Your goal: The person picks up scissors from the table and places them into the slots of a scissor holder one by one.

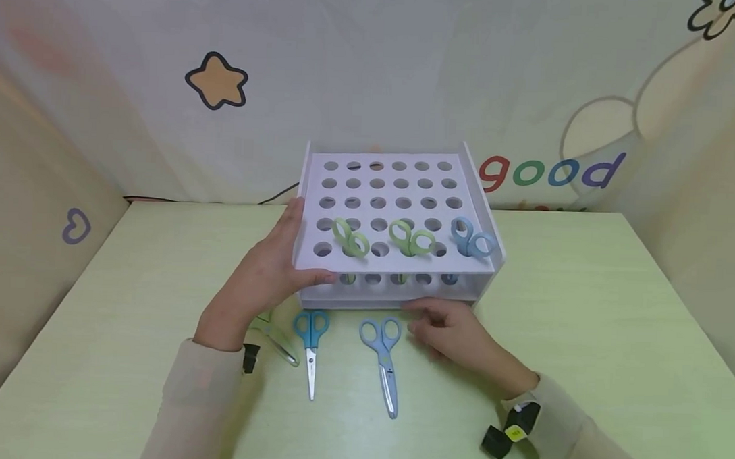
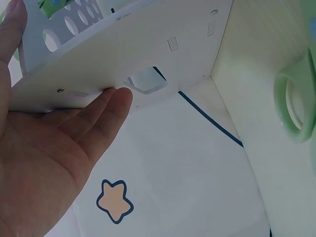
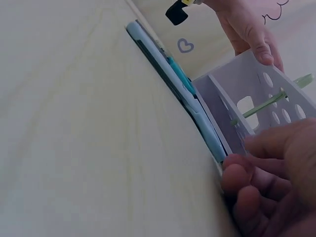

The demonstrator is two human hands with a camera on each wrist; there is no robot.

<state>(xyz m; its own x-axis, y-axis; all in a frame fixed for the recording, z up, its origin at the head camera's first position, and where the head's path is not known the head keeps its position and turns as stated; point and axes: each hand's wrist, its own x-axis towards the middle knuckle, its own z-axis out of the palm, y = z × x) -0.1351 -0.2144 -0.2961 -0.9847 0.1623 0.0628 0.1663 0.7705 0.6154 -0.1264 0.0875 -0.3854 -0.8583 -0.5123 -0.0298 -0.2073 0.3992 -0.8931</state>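
Nearest are the sleeves (image 1: pixel 579 433), reaching in over the pale green table (image 1: pixel 583 318). Approx. mid-table stands the white rack (image 1: pixel 390 213), two tiers of holes, prob. so blades hang steady. L hand (image 1: pixel 269 266) grips the rack's L side, fingers along the outer wall, thumb over the front edge: wide hold, prob. to steady it. R hand (image 1: pixel 461 331) is at the bottom front edge, fingers bent; can't tell if it has hold of anything.

In the rack's front row, handles up: left green pair (image 1: pixel 350 240), middle green pair (image 1: pixel 411 244), blue pair (image 1: pixel 467 243), w/ every other hole skipped, prob. so handles don't crowd. All are R of the L hand's grip, left green pair closest to its thumb.

On the table in front, handles toward the rack: lilac scissors (image 1: pixel 387 375) just beside R hand, not gripped; teal scissors (image 1: pixel 311 362) btwn the hands; loose green scissors (image 1: pixel 281 345) part-hidden by the L wrist.
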